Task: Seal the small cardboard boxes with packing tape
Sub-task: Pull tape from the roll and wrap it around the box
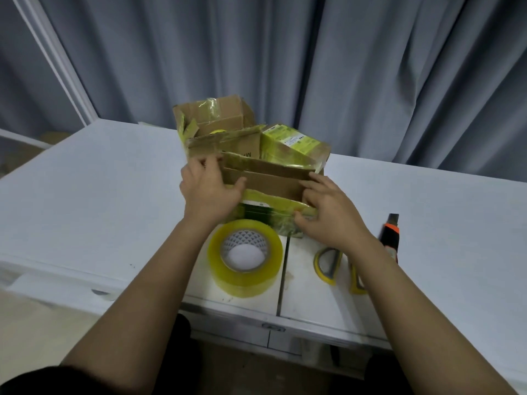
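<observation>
Your left hand [209, 189] is curled round the left end of the near box [268, 189], thumb on the front face and fingers hooked over the top edge by the flap [265, 166]. Your right hand [328, 212] does the same job at the right end, fingers bent onto the front corner, thumb lower down on the taped side. So both grips are clamped on the box, not spread.

The box sits on the worktop [99, 195] straight ahead of you, long axis running left to right between your hands, flaps not flat yet. A second open box [216, 115] sits behind it, with a taped parcel [296, 143] just to its right.

The bit that matters: the tape roll [245, 256] lies flat just in front of the box, between your forearms, looks slightly closer to your left wrist. I'd guess that hand grabs it while the right keeps the flaps down. Scissors [328, 263] and knife [390, 235] are under and past your right wrist.
</observation>
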